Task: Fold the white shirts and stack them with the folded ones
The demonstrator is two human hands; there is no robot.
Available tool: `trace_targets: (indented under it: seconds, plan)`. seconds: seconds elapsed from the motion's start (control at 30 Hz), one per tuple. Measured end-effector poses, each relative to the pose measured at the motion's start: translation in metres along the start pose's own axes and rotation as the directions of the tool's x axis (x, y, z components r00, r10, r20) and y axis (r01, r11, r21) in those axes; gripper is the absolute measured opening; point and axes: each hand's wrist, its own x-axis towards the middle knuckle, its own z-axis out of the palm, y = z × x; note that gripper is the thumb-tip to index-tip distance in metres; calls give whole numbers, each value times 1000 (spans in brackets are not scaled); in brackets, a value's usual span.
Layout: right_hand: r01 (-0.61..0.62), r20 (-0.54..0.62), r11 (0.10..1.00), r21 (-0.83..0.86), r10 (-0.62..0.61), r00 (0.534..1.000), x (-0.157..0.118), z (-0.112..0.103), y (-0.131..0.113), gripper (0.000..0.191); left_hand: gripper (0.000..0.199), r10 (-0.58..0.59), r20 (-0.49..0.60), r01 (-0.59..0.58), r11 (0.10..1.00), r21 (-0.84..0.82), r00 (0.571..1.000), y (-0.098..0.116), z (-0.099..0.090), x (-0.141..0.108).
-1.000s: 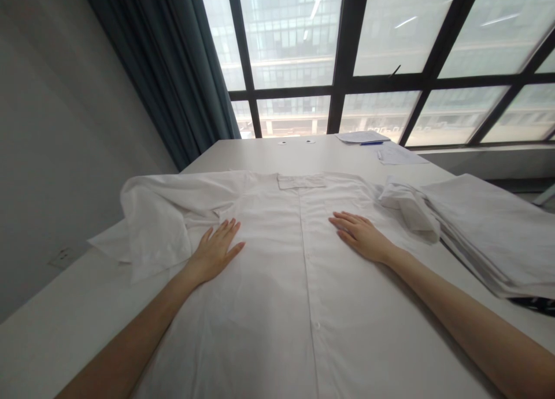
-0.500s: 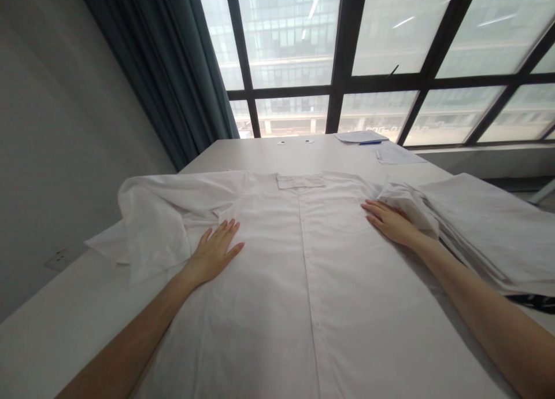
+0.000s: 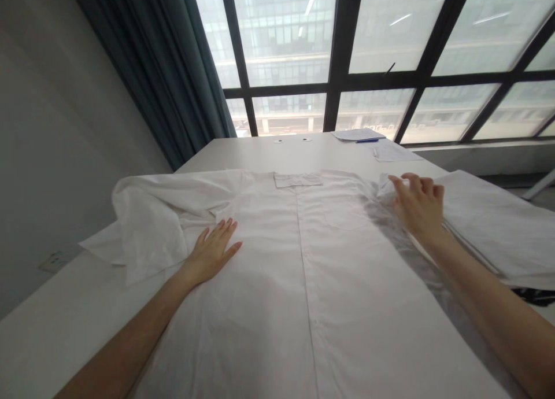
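Note:
A white button-front shirt [image 3: 269,260] lies spread on its back, its collar towards the far side and its placket running down the middle. My left hand [image 3: 213,253] rests flat on its left side, fingers stretched out. The sleeve [image 3: 151,225] on that side lies bent and loosely creased on the table. At the other shoulder, my right hand [image 3: 420,208] has its fingers curled round the right sleeve [image 3: 385,188], mostly hidden under the hand. The chest pocket [image 3: 347,213] lies to the left of this hand.
Folded white cloth [image 3: 498,220] lies in a layered stack at the right, with something black-and-white patterned below its edge. Papers [image 3: 396,152] and a blue pen [image 3: 367,140] lie on the far end of the white table [image 3: 243,153]. A wall, dark curtain [image 3: 173,69] and windows surround it.
My right hand has lifted off the shirt's chest, moved right and curled its fingers over the sleeve. The shirt's right side edge now shows a shaded fold. My left hand stays put.

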Motion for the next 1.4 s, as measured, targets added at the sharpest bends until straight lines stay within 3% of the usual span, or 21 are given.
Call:
trace_targets:
  seconds: [0.13, 0.23, 0.33, 0.4, 0.43, 0.6, 0.63, 0.67, 0.7, 0.77, 0.8, 0.87, 1.0, 1.13, 1.23, 1.3, 1.4]
  plan:
    - [-158, -31, 984, 86, 161, 986, 0, 8, 27, 22, 62, -4, 5, 4, 1000, 3, 1000, 3, -2, 0]
    - [-345, -65, 918, 197, 364, 929, 8, 8, 37, 23, 62, -6, 18, 6, 1000, 7, 1000, 4, -4, 0]
    - [-426, -166, 836, 345, 501, 849, 24, -8, 31, 26, 60, 11, -1, -11, 1000, 12, 1000, 3, -3, 0]
    - [-410, -225, 789, 458, 549, 805, 35, -24, 18, 27, 60, 15, -11, -15, 1000, 16, 1000, 2, -2, 0]
    - [-380, -238, 782, 494, 542, 806, 39, -33, 8, 28, 60, 15, -16, -14, 1000, 17, 1000, 2, -1, 0]
    - [-97, -170, 740, 665, 277, 946, 37, -65, -54, 25, 58, 30, -57, -28, 999, 25, 998, 4, 0, -1]
    - [-28, -140, 731, 682, 168, 976, 32, -66, -67, 25, 57, 32, -64, -30, 999, 29, 997, 4, -1, 0]
    - [97, -116, 701, 707, -21, 993, 27, -67, -81, 24, 56, 33, -70, -30, 999, 32, 997, 5, -2, 0]
    - [211, -106, 659, 722, -196, 975, 20, -65, -93, 24, 54, 36, -77, -33, 999, 31, 996, 6, -4, 0]
    - [392, -95, 554, 734, -489, 867, 7, -60, -116, 25, 50, 50, -92, -48, 999, 19, 995, 9, -8, 1]
    - [438, -87, 517, 736, -569, 818, 0, -57, -125, 26, 49, 63, -102, -62, 998, 11, 993, 11, -10, 2]
    - [478, -76, 485, 732, -640, 765, -13, -51, -140, 28, 47, 95, -121, -97, 995, -13, 988, 17, -16, 2]
    - [525, -96, 494, 693, -658, 746, -28, -43, -152, 28, 45, 196, -49, -201, 965, -170, 979, 43, -29, -2]
    - [501, -139, 494, 710, -599, 788, -30, -44, -149, 26, 47, 321, 81, -249, 850, -465, 944, 76, -41, -9]
    - [452, -173, 503, 737, -506, 845, -30, -44, -146, 24, 49, 284, 65, -163, 707, -688, 957, 93, -47, -12]
    - [440, -192, 499, 747, -472, 861, -30, -42, -144, 21, 45, 202, 66, -56, 542, -839, 977, 99, -50, -12]
    - [472, -224, 476, 742, -488, 844, -29, -38, -140, 14, 39, 43, 79, 67, 233, -970, 996, 99, -60, -12]
